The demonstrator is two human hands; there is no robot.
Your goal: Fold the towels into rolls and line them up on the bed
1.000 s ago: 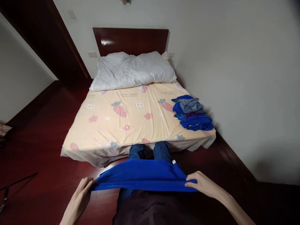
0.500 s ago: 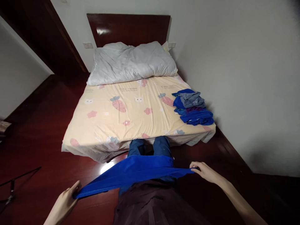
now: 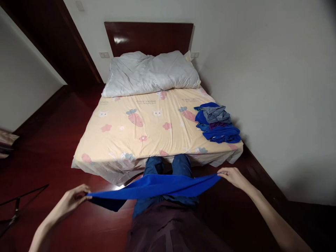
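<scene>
A blue garment [image 3: 157, 185] is stretched across the person's thighs, between both hands and just off the foot of the bed [image 3: 123, 136]; the fingers of the left hand [image 3: 75, 197] grasp one end, thumb and fingertips pinching the edge, and a darker fold hangs below it; the fingers of the right hand [image 3: 233, 177] pinch the opposite end, which sits slightly higher; whether the middle of the cloth touches the blue trousers [image 3: 181, 165] beneath it, I cannot tell.

The bed carries two loads on its fitted sheet [image 3: 118, 119], pale yellow with carrots, flowers and white animal faces; at the near right corner lies a loose clothes pile [image 3: 220, 134], mostly blue, with a grey garment [image 3: 217, 114] on its far part and a purple piece [image 3: 218, 125] tucked in the middle; across the head end, before the dark wooden headboard [image 3: 154, 37], spreads a rumpled whitish quilt [image 3: 153, 74]; a thin black stand [image 3: 17, 206] occupies the reddish floor [image 3: 52, 140] at lower left.
</scene>
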